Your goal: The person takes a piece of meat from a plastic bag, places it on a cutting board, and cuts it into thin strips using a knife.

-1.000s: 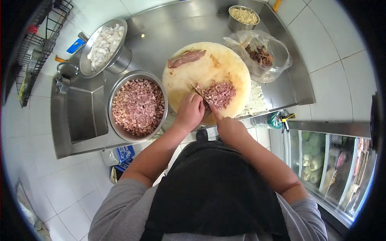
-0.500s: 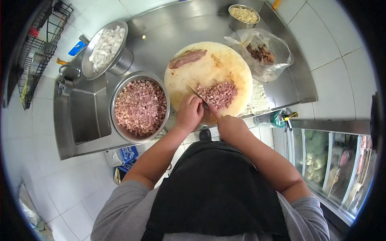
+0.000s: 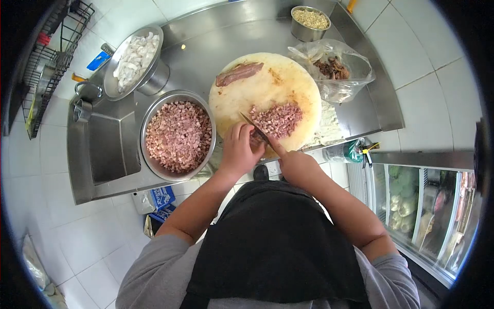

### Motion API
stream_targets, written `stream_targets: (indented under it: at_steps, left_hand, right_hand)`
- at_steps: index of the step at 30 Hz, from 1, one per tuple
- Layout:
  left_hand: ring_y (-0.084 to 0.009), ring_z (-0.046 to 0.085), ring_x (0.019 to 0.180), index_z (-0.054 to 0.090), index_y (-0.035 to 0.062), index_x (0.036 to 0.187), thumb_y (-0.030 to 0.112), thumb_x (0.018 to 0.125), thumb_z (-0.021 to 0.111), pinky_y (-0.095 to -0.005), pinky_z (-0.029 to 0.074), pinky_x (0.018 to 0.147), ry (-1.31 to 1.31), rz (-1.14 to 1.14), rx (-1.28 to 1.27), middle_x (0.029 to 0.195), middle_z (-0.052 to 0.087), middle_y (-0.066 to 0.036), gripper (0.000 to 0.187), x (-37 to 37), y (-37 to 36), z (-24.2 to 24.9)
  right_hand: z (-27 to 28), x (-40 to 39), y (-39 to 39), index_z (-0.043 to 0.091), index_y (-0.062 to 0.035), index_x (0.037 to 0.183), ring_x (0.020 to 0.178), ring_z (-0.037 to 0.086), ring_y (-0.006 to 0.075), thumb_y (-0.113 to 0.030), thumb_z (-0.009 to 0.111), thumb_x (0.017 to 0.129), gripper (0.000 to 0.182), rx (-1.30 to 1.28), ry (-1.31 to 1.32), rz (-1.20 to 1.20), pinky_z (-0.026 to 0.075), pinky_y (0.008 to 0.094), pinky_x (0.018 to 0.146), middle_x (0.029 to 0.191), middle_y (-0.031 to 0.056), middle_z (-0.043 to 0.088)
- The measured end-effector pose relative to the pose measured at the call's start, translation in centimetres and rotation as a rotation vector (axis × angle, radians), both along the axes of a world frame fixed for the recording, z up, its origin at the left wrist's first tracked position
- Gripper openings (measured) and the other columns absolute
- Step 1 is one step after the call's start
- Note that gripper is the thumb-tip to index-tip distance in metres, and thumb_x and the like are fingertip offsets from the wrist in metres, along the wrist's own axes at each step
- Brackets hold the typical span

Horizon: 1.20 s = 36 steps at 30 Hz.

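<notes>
A round pale chopping board (image 3: 231, 100) lies on the steel counter near its front edge. My right hand (image 3: 298, 167) grips a knife (image 3: 253, 127), index finger along the blade, which points up and to the left. Close to the blade's left side, my left hand (image 3: 241, 149) has its fingers bent round a piece of meat, mostly hidden between hand and knife. Just beyond the blade lies a heap of diced pink meat (image 3: 280, 118). A long uncut strip of meat (image 3: 239, 74) rests at the board's upper left.
Left of the board stands a steel bowl of diced meat (image 3: 179, 136), beside a sink (image 3: 114, 149). Behind it, a tilted bowl holds white pieces (image 3: 135, 62). A plastic bag (image 3: 350, 77) and a tin of chopped bits (image 3: 311, 20) are at the back right.
My left hand has shifted slightly, its fingers spreading more over the meat beside the knife. The knife and my right hand remain in nearly the same place.
</notes>
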<state>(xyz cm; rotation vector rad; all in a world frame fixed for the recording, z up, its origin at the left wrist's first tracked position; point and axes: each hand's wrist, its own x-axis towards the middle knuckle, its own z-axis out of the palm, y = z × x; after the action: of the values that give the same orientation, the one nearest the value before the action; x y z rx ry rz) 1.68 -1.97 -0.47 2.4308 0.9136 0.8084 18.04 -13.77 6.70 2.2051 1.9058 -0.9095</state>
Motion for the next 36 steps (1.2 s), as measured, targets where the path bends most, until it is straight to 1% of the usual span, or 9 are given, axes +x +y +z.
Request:
stream_targets:
  at_steps: [2, 5, 6, 11, 20, 26, 30, 32, 36]
  left_hand:
    - [-0.0400, 0.056, 0.118, 0.058, 0.0025, 0.127, 0.031, 0.080, 0.080, -0.0516, 0.043, 0.103, 0.067, 0.035, 0.063, 0.127, 0.057, -0.019, 0.059, -0.4, -0.5, 1.0]
    - [-0.0427, 0.048, 0.136, 0.044, -0.0014, 0.151, 0.045, 0.078, 0.083, -0.0524, 0.034, 0.119, 0.200, -0.006, -0.005, 0.152, 0.047, -0.024, 0.095, 0.0, -0.3, 0.9]
    - [-0.0427, 0.048, 0.136, 0.044, -0.0014, 0.151, 0.045, 0.078, 0.083, -0.0524, 0.034, 0.119, 0.199, -0.003, -0.006, 0.152, 0.047, -0.024, 0.095, 0.2, 0.4, 0.4]
    - [-0.0394, 0.050, 0.134, 0.056, -0.0001, 0.139, 0.032, 0.088, 0.078, -0.0473, 0.042, 0.114, 0.204, -0.268, -0.018, 0.140, 0.058, -0.019, 0.064, -0.6, 3.9, -0.3]
    - [-0.0364, 0.060, 0.120, 0.068, 0.0013, 0.120, 0.018, 0.088, 0.077, -0.0441, 0.049, 0.103, 0.111, -0.226, -0.069, 0.126, 0.064, -0.016, 0.037, -1.0, 3.1, 0.4]
    - [-0.0363, 0.063, 0.110, 0.069, 0.0020, 0.112, 0.012, 0.087, 0.075, -0.0444, 0.052, 0.097, -0.006, -0.110, -0.108, 0.116, 0.066, -0.015, 0.028, -0.8, 2.2, 0.9]
    - [-0.0368, 0.064, 0.107, 0.069, 0.0027, 0.111, 0.011, 0.087, 0.076, -0.0449, 0.052, 0.095, -0.003, -0.048, -0.099, 0.113, 0.067, -0.015, 0.027, -1.5, 2.2, 0.6]
    - [-0.0366, 0.064, 0.106, 0.069, 0.0033, 0.108, 0.011, 0.086, 0.076, -0.0452, 0.052, 0.093, 0.007, -0.141, -0.060, 0.109, 0.067, -0.015, 0.024, -1.4, 2.4, 0.3]
    - [-0.0369, 0.063, 0.105, 0.068, 0.0035, 0.104, 0.009, 0.085, 0.074, -0.0451, 0.052, 0.092, 0.002, -0.120, 0.007, 0.108, 0.067, -0.014, 0.021, -1.0, 2.5, -0.7]
  right_hand:
    - [2.7, -0.1, -0.3, 0.006, -0.0174, 0.168, 0.079, 0.074, 0.0392, -0.013, 0.052, 0.098, 0.084, -0.026, 0.000, -0.015, 0.059, 0.0517, 0.072, 0.094, 0.0232, 0.074]
    - [4.3, 0.2, -1.3, 0.005, -0.0171, 0.168, 0.078, 0.073, 0.0393, -0.016, 0.053, 0.100, 0.083, -0.046, -0.006, -0.079, 0.058, 0.0521, 0.071, 0.094, 0.0236, 0.074]
    - [4.1, 0.5, -1.5, 0.005, -0.0171, 0.168, 0.078, 0.073, 0.0393, -0.016, 0.053, 0.100, 0.083, -0.047, -0.008, -0.075, 0.058, 0.0521, 0.071, 0.094, 0.0236, 0.074]
    - [2.8, 1.0, -2.2, 0.005, -0.0165, 0.168, 0.077, 0.072, 0.0388, -0.017, 0.052, 0.101, 0.081, 0.038, -0.015, -0.090, 0.058, 0.0527, 0.070, 0.088, 0.0233, 0.073]
    - [3.7, -0.4, -2.1, 0.005, -0.0108, 0.168, 0.076, 0.074, 0.0370, -0.008, 0.052, 0.093, 0.088, -0.068, -0.082, -0.012, 0.059, 0.0507, 0.070, 0.084, 0.0220, 0.073]
    - [-1.0, -0.7, -0.2, 0.006, -0.0120, 0.168, 0.077, 0.074, 0.0373, -0.005, 0.052, 0.090, 0.091, 0.041, -0.078, -0.047, 0.060, 0.0490, 0.069, 0.088, 0.0223, 0.074]
    - [2.5, -0.4, 0.0, 0.006, -0.0126, 0.168, 0.077, 0.074, 0.0373, -0.005, 0.053, 0.090, 0.092, -0.043, -0.076, -0.023, 0.060, 0.0493, 0.069, 0.088, 0.0223, 0.074]
    - [3.5, -0.5, -0.8, 0.006, -0.0125, 0.168, 0.078, 0.074, 0.0377, -0.005, 0.054, 0.090, 0.092, -0.046, -0.058, -0.003, 0.060, 0.0500, 0.070, 0.087, 0.0217, 0.073]
    - [-0.1, -0.7, 0.1, 0.007, -0.0123, 0.168, 0.077, 0.074, 0.0378, -0.005, 0.054, 0.090, 0.091, -0.065, -0.052, -0.050, 0.060, 0.0499, 0.070, 0.086, 0.0213, 0.073]
